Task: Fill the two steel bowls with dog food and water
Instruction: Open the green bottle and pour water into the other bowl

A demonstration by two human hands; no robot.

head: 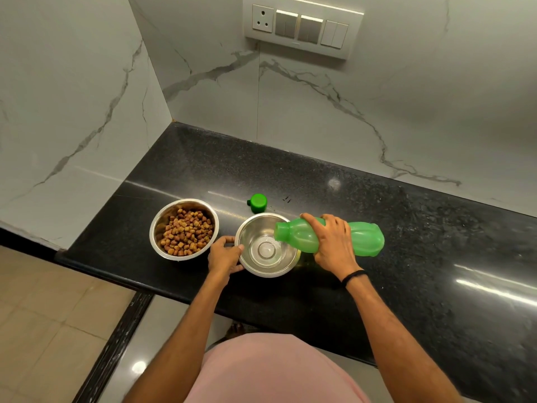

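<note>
Black speckled granite countertop (319, 181) meets white grey-veined marble wall tiles (290, 106) in a corner at the left. A white switch panel (302, 27) with one socket is set into the wall above.

Two round bowls stand close together near the counter's front edge, towards its left end. The left steel bowl (164, 218) holds a heap of brown dog food pellets (186, 235). The right steel bowl (252, 228) has a shallow pool of clear water (266, 251) on its bottom.

The left hand (225, 254) grips this right bowl, its fingers curled round the outer left wall and the thumb at the rim. The right hand (331, 242), with a black band (354, 276) on the wrist, is wrapped over the middle of a plain green ribbed plastic bottle (366, 238). The bottle lies almost level, its open mouth over the bowl's right rim. A thin trickle seems to fall from it, though that is hard to make out.

A green bottle cap (258, 203) sits on the counter just behind the right bowl — apart from it and from both hands.

The front edge runs diagonally from the lower left — the bowls sit just inside it. Behind the cap the granite runs back to the wall, and right of the bottle it stretches on well past the hand. Beige floor tiles (43, 301) show below the edge, beside a pink garment (270, 370).
</note>
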